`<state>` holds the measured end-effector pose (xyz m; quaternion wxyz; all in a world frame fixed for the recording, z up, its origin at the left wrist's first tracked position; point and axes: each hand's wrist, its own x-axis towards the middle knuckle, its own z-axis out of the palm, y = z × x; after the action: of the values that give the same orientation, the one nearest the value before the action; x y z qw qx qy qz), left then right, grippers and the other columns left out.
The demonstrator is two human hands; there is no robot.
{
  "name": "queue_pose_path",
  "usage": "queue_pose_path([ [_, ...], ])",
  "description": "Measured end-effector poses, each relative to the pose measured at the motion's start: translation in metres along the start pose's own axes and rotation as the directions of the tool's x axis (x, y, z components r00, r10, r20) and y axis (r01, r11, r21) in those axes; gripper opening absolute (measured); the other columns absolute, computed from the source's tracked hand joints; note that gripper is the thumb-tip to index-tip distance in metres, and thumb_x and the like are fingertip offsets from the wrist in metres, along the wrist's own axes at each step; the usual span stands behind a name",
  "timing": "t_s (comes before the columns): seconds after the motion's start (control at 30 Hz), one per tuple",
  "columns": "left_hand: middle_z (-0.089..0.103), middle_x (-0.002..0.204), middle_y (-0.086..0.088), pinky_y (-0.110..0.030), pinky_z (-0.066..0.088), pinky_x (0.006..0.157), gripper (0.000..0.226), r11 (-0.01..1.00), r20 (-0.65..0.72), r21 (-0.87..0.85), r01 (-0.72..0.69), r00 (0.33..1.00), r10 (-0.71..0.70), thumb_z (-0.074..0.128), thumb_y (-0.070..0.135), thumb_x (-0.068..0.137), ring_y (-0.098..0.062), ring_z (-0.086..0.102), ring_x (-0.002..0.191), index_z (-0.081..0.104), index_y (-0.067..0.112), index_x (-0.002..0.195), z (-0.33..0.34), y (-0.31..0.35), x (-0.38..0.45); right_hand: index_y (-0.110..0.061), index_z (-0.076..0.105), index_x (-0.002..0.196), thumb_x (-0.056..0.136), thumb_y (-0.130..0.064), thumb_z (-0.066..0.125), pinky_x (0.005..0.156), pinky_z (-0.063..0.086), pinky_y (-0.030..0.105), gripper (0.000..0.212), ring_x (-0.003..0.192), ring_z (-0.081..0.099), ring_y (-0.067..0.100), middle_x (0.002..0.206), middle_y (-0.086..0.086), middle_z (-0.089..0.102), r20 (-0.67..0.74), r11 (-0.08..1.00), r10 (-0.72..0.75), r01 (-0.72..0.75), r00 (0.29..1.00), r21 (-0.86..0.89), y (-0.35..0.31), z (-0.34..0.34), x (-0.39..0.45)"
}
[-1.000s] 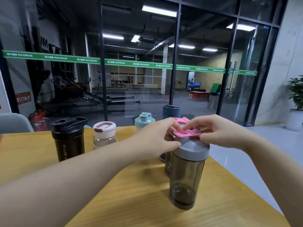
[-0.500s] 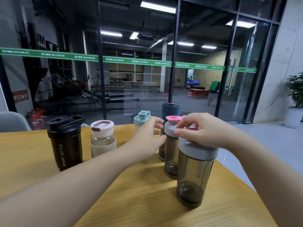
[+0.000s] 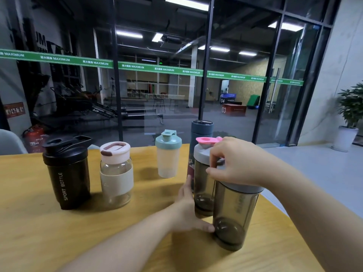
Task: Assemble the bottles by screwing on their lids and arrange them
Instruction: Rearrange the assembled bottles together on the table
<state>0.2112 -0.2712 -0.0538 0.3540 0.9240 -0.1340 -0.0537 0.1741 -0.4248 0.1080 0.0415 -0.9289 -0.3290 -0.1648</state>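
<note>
Two smoky bottles stand together at the right of the wooden table (image 3: 39,242). On the near smoky bottle (image 3: 235,214), my right hand (image 3: 235,163) grips the grey lid (image 3: 243,188) from above, fingers curled over its rim. The rear smoky bottle (image 3: 204,185) has a grey lid with a raised pink flap (image 3: 206,140). My left hand (image 3: 188,209) curls round the rear bottle's lower part, one digit touching the near bottle's base. To the left stand a black sport bottle (image 3: 66,173), a glass bottle with a pink lid (image 3: 115,173) and a small teal-lidded shaker (image 3: 168,154), all capped.
A dark blue flask (image 3: 202,128) stands behind the smoky bottles at the table's far edge. The table's right edge (image 3: 275,205) runs close beside the near bottle. A glass wall lies beyond, with a potted plant (image 3: 351,114) on the floor at right.
My left hand has left the lid area and dropped to the bottles' lower parts. My right hand stays on top of the near bottle, and the view has shifted slightly.
</note>
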Motion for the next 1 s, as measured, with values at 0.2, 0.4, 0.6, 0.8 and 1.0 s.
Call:
queue_pose_path([
  [0.2,-0.017,0.159,-0.001,-0.039,0.009,0.121,0.152,0.994,-0.014,-0.101,-0.04,0.999,0.039,0.086,0.048,0.057,-0.017,-0.007,0.147,-0.037,0.017,0.14,0.007,0.004,0.003,-0.03,0.057,0.072,0.082,-0.04,0.059,0.07,0.049,0.023,0.014,0.084,0.051,0.005,0.084,-0.009,0.062,0.002,0.999,-0.013,0.013,1.0,0.029,0.007,0.0,0.0],
  [0.4,-0.03,0.154,0.002,-0.034,0.001,0.12,0.154,0.99,0.011,-0.106,-0.092,0.996,0.093,0.085,0.05,0.058,-0.016,-0.016,0.145,-0.044,0.02,0.135,0.008,0.002,0.006,-0.027,0.063,0.078,0.083,-0.045,0.055,0.067,0.045,0.023,0.02,0.081,0.054,0.004,0.083,-0.01,0.062,-0.021,0.991,-0.02,0.023,1.0,0.128,0.008,-0.005,0.004],
  [0.6,-0.026,0.143,0.017,-0.024,-0.002,0.112,0.145,0.99,0.062,-0.062,-0.125,0.99,0.129,0.081,0.056,0.06,-0.012,-0.021,0.142,-0.034,0.023,0.143,0.006,-0.003,0.008,-0.028,0.06,0.08,0.087,-0.047,0.049,0.064,0.041,0.021,0.023,0.079,0.054,0.005,0.08,-0.013,0.058,-0.047,0.983,0.036,-0.027,0.998,0.181,-0.001,-0.013,0.02],
  [0.8,-0.029,0.155,0.006,-0.032,0.005,0.118,0.134,0.993,0.107,0.105,-0.048,0.994,0.037,0.08,0.043,0.071,-0.017,-0.013,0.147,-0.03,0.021,0.145,-0.017,0.003,0.002,-0.027,0.061,0.082,0.094,-0.034,0.049,0.063,0.039,0.014,0.018,0.08,0.056,0.009,0.087,-0.01,0.059,-0.034,0.969,0.146,-0.136,0.989,0.207,0.005,-0.016,0.036],
  [1.0,0.041,0.145,0.0,-0.038,0.041,0.104,0.056,0.937,-0.293,0.349,0.02,0.952,0.088,0.057,0.02,0.093,-0.02,0.043,0.131,0.032,0.024,0.144,-0.065,0.01,-0.002,-0.031,0.067,0.107,0.093,-0.031,0.05,0.075,0.037,0.022,0.022,0.095,0.055,0.009,0.096,-0.014,0.058,0.033,0.944,0.2,-0.202,0.979,0.261,0.012,-0.007,0.04],
])
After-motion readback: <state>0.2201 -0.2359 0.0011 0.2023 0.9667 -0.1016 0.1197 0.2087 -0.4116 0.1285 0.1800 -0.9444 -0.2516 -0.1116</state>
